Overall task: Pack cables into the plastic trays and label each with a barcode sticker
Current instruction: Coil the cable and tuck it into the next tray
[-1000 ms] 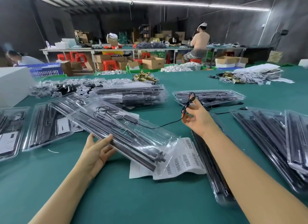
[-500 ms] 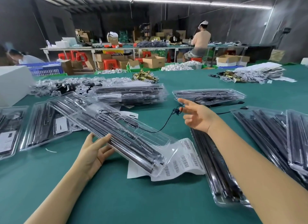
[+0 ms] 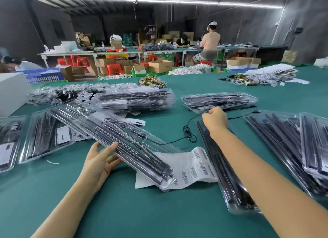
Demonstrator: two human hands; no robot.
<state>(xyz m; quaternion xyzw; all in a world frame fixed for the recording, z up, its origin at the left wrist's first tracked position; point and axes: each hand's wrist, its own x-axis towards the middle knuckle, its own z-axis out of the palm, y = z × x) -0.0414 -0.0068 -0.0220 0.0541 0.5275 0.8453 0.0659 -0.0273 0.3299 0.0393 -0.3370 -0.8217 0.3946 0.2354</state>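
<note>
**Clear trays across a green table, one held up at its edge**

Clear plastic trays [image 3: 46, 136] of black rods lie flat at the far left of the green table [image 3: 124, 211], some with white labels showing through. Just right of them, the left hand [image 3: 99, 161] props up the near edge of a long tilted tray [image 3: 127, 145]: its fingers reach up along the tray's side and the thumb lies against the rim, so it grips the tray loosely. This tray holds black rods and a coiled black lead, and its lower right end rests on a sheet of barcode stickers [image 3: 197, 166] lying flat on the table. From the tray a black cable [image 3: 190, 135] trails out across the cloth, loops in a small tangle, and rises to the right hand [image 3: 214, 120], which is closed in a fist around it. Under the right forearm lies another filled tray [image 3: 229, 184], running toward the viewer. Behind the fist sits a further tray [image 3: 220, 100], and a stack of trays [image 3: 284, 149] fills the right edge.
</note>
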